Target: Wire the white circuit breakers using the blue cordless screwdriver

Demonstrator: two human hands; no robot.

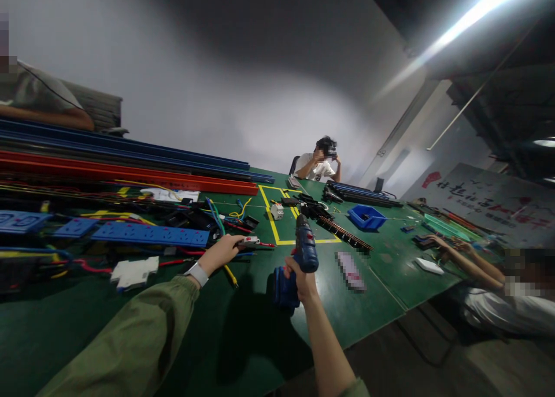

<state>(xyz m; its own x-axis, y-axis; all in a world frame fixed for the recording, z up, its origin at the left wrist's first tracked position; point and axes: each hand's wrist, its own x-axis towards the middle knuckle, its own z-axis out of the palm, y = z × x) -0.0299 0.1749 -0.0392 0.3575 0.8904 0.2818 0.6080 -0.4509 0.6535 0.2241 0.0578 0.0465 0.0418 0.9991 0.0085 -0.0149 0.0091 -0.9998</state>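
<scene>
My right hand (300, 278) is wrapped round the grip of a blue cordless drill (303, 252), held upright above the green table (381, 270) with its nose pointing away from me. My left hand (225, 251) reaches out over the table and pinches a small white part with a red tip (250, 241). Thin coloured wires (217, 218) lie just beyond it. A white watch band sits on my left wrist. A yellow taped rectangle (274, 226) lies ahead of the drill.
Blue socket strips (147, 234) and a white part (134, 271) lie left. Long red and blue rails (130, 174) run along the far left. A blue bin (367, 216) stands right of centre. People sit at the far end, at the left and at the right.
</scene>
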